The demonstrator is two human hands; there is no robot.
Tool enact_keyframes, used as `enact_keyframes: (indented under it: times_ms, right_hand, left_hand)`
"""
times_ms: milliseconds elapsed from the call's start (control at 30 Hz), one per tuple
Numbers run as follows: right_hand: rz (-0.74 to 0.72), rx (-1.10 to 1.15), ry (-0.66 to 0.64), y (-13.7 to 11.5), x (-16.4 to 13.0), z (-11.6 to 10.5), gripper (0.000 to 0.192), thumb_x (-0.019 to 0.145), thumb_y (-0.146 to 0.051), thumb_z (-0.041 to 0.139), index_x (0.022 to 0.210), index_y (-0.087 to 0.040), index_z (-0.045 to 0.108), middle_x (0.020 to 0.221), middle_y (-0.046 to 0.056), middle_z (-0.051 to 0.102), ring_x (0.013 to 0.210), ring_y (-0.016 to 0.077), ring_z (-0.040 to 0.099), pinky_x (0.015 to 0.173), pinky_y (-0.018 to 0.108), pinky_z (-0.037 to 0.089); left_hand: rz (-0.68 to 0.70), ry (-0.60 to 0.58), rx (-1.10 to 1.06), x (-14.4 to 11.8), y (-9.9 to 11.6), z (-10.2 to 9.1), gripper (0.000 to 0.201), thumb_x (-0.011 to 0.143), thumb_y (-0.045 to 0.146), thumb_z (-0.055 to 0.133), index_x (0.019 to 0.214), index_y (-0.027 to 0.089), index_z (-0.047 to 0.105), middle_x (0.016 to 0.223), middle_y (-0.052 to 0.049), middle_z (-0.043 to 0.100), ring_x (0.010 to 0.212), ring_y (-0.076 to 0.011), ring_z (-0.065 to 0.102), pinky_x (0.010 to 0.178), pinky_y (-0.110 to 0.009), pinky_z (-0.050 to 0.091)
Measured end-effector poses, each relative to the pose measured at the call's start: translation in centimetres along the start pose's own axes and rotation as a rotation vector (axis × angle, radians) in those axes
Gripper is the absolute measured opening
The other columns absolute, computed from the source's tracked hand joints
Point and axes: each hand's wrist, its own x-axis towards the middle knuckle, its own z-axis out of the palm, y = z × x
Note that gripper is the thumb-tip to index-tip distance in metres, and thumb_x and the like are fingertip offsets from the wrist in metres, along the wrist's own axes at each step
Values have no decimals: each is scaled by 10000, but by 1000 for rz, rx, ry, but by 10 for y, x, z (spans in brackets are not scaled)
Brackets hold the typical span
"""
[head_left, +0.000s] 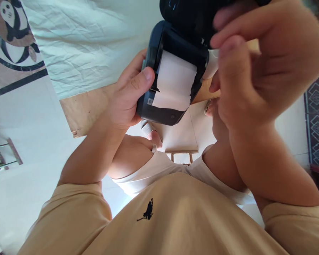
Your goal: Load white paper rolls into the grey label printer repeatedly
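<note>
Pale flr [180, 131], cloth [90, 46] on wd tbl [82, 111], printer [162, 114] in L hand [129, 94]

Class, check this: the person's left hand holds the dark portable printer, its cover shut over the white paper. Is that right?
No: the cover is open, leaving the white paper exposed, as the head view shows. The left hand does hold the portable printer.

Tan short-sleeved shirt [186, 216] with 1 small black figure motif [149, 209], white shorts [149, 170], pale footwear [148, 128]
</note>
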Motion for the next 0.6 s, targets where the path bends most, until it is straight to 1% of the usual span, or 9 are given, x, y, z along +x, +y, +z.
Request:
enact_keyframes:
  times_ms: [67,100,167,200,267,333,433,533,600]
  right_hand:
    - [-78,-259,16,3,-2,8,384,809,-368,228,888,-170,548,887,-18,529,774,-33,451,730,129,354]
    - [-83,-363,4,5,-3,12,365,807,-379,229,905,-226,545,872,-47,534,724,-40,426,692,139,325]
    - [-40,-474,-16,5,-4,17,327,798,-417,242,906,-307,530,824,-76,536,677,-41,372,663,155,259]
    - [-10,-501,-45,5,-5,18,319,794,-428,244,897,-317,525,800,-75,534,660,-39,347,646,161,223]
    - [27,-563,-118,2,-4,18,312,789,-434,246,865,-299,517,759,-62,524,615,-40,282,619,168,153]
    - [21,-592,-186,1,-3,17,283,776,-439,273,829,-276,498,749,-65,515,579,-43,212,606,168,116]
    - [-5,-592,-231,1,-1,16,236,731,-452,360,840,-265,452,747,-71,508,561,-39,184,596,155,124]
    - [-26,-566,-228,4,1,14,273,695,-434,424,928,-294,408,741,-73,507,557,-39,269,603,139,205]
    - [-45,-515,-202,3,-1,11,296,675,-394,461,948,-291,414,734,-74,510,554,-45,327,615,138,262]
  left_hand:
    - [-15,-4,20,-1,0,-1,321,744,346,465,1027,203,521,810,-42,560,684,-124,555,543,-235,400]
    - [-31,-9,34,-1,0,-2,337,736,350,482,1040,210,519,758,-33,549,649,-113,540,522,-226,380]
    - [-62,-8,67,-2,1,-4,383,721,367,508,1077,224,504,696,-16,516,586,-89,501,490,-205,343]
    - [-75,-15,88,-2,2,-5,408,716,385,514,1091,225,496,689,-10,501,567,-77,486,485,-196,334]
    - [-92,-26,140,-2,3,-7,440,715,420,503,1106,220,488,705,-8,485,558,-63,473,491,-188,334]
    - [-97,-34,179,-1,5,-7,452,716,444,487,1106,216,488,720,-14,489,558,-65,475,492,-192,338]
    - [-99,-7,199,-1,7,-7,422,729,452,466,1077,217,501,691,-24,496,566,-86,486,478,-200,333]
    - [-100,-22,198,-2,9,-5,399,727,451,470,1042,210,517,649,-27,496,596,-110,504,497,-215,346]
    - [-79,-19,174,-3,9,-4,380,724,430,483,1030,207,520,663,-28,510,627,-120,519,525,-222,360]
